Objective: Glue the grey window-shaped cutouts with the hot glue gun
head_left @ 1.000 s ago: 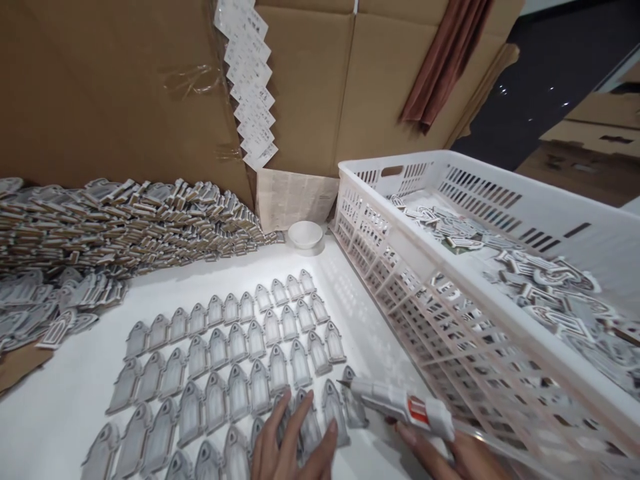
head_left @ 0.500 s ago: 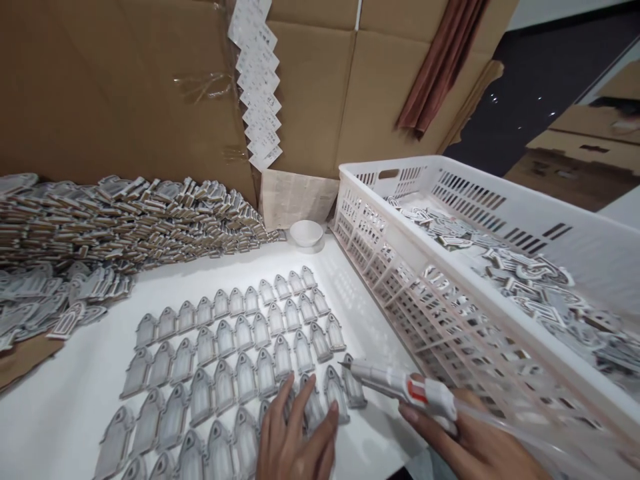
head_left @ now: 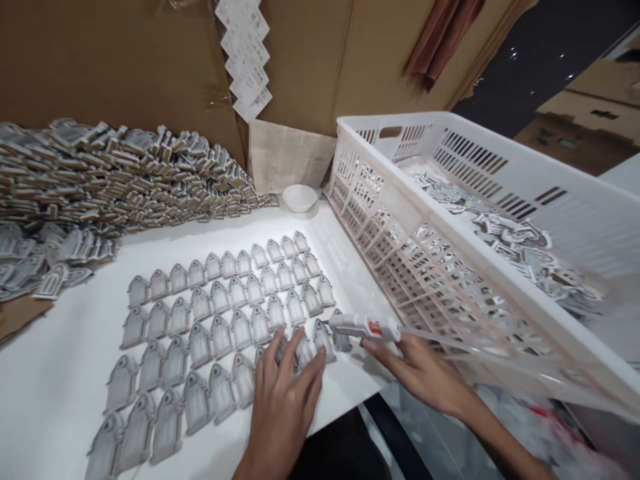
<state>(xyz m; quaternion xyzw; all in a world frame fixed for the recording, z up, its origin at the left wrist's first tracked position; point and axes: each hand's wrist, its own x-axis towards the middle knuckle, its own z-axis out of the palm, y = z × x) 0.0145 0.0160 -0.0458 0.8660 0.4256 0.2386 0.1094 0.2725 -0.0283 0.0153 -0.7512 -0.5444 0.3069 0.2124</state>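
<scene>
Rows of small grey arch-shaped pieces (head_left: 219, 333), each with a hole near its peak, lie on the white tabletop (head_left: 65, 373). My left hand (head_left: 283, 393) is open, fingers spread and resting on pieces of the nearer row at its right end, partly covering them. In my right hand (head_left: 425, 373) is a white glue gun (head_left: 363, 327) with a red mark. Its thin tip points left, over the top of an arch-shaped piece (head_left: 323, 340) by my left fingertips. A clear rod or tube (head_left: 450, 339) runs back from the gun above my wrist.
A white slatted plastic basket (head_left: 400, 200) with many loose pieces (head_left: 500, 227) stands on the right. Behind the rows is a small white bowl (head_left: 299, 198). Stacked pieces (head_left: 125, 180) fill the back left, against a cardboard wall (head_left: 115, 60). Paper labels (head_left: 245, 60) hang there.
The whole view has shifted, so the table's front edge now shows. The glue gun's tip has moved left from the row's end piece to the piece beside it. My left hand stays on the row.
</scene>
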